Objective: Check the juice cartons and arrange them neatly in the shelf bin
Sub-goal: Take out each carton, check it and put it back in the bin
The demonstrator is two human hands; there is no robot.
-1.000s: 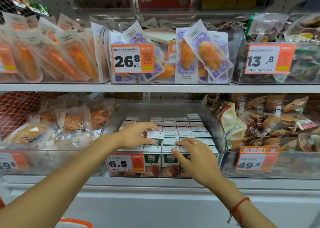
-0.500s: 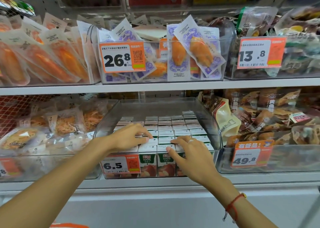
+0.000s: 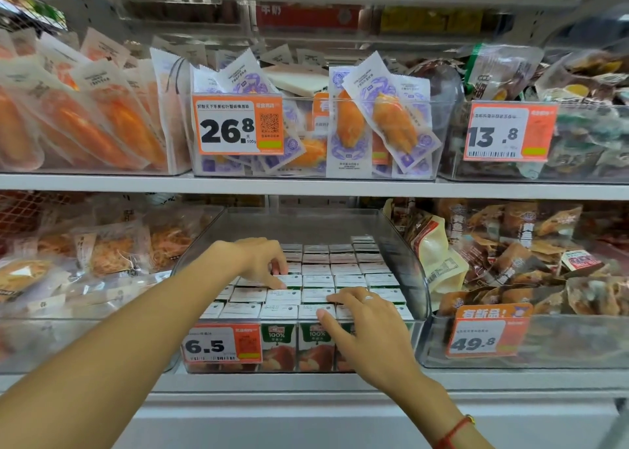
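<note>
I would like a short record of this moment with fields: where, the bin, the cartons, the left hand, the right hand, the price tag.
where: store shelf, lower level
bin: clear shelf bin, its back part bare
cartons: juice cartons upright in packed rows
left hand: left hand reaches deep, fingertips on carton tops
right hand: right hand rests on front-row tops, fingers spread, ring visible
price tag: orange price tag on the bin front, reads 6.5

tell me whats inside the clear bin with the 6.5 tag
Juice cartons packed upright in rows fill the bin; both hands rest on their tops. The tag covers the front-left cartons' faces.
</note>
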